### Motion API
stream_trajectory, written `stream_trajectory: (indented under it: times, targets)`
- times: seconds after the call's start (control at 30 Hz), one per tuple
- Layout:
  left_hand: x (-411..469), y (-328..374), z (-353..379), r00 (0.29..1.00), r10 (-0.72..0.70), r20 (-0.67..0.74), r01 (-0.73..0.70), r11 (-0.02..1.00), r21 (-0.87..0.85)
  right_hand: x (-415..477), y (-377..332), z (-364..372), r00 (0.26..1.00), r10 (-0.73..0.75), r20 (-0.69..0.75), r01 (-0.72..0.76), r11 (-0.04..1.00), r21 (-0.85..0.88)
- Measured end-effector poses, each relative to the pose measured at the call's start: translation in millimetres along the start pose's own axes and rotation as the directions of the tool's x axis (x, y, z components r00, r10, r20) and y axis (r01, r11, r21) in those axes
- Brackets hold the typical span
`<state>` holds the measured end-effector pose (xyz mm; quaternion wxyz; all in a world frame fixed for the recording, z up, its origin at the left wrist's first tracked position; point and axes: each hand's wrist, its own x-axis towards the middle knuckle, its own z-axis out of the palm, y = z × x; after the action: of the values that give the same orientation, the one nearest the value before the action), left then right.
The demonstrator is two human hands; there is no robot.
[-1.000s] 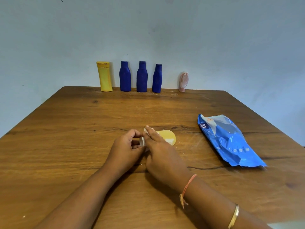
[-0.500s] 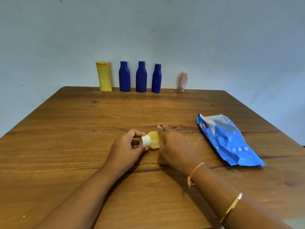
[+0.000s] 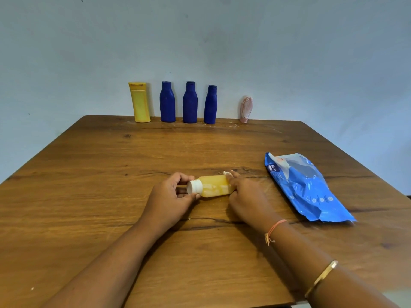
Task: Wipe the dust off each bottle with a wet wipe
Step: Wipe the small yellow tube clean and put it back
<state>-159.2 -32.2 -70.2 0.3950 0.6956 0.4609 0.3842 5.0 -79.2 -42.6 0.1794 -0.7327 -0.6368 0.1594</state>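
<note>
A small amber bottle [image 3: 214, 186] with a white cap [image 3: 194, 187] lies on its side at the middle of the wooden table [image 3: 89, 174]. My left hand [image 3: 171, 196] pinches the capped end. My right hand [image 3: 246, 196] covers the bottle's bottom end and holds a white wet wipe [image 3: 227, 173], of which only a corner shows above the fingers. Along the far edge stand a yellow bottle [image 3: 140, 102] and three dark blue bottles [image 3: 167, 102] [image 3: 190, 102] [image 3: 210, 104].
A blue wet-wipe pack [image 3: 304, 187] lies flat to the right of my hands. A small pink streaked object [image 3: 246, 109] stands at the far edge, right of the blue bottles. A pale wall rises behind the table.
My right hand slid with the wipe from the cap end along the bottle to its bottom end, uncovering the cap and body. My left hand kept its hold on the cap.
</note>
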Motion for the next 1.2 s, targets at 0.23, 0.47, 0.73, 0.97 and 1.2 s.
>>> stream_trajectory:
  times: [0.23,0.47,0.73,0.97,1.2]
  targets:
    - [-1.1,-0.5,-1.0,1.000,-0.016,0.005,0.016,1.000,-0.002,-19.8,-32.7,20.8,0.981,-0.182,-0.063,0.188,0.978,0.092]
    - [-0.5,-0.5,-0.7,1.000,-0.011,-0.007,0.011,1.000,0.016,-27.1,-33.7,19.4,0.962,-0.272,-0.013,0.272,0.962,0.036]
    - [1.5,-2.5,1.0,1.000,-0.002,-0.021,0.003,1.000,0.026,-12.8,-12.6,4.6,1.000,0.020,-0.020,-0.020,1.000,0.001]
    - [-2.6,-2.0,-0.5,1.000,0.009,-0.025,-0.008,0.999,0.050,-39.2,-50.6,23.8,0.971,-0.238,-0.036,0.241,0.963,0.117]
    - [3.5,-4.7,0.9,1.000,-0.022,-0.017,0.023,1.000,0.016,-28.0,-22.2,18.7,0.990,-0.137,-0.036,0.136,0.991,-0.009]
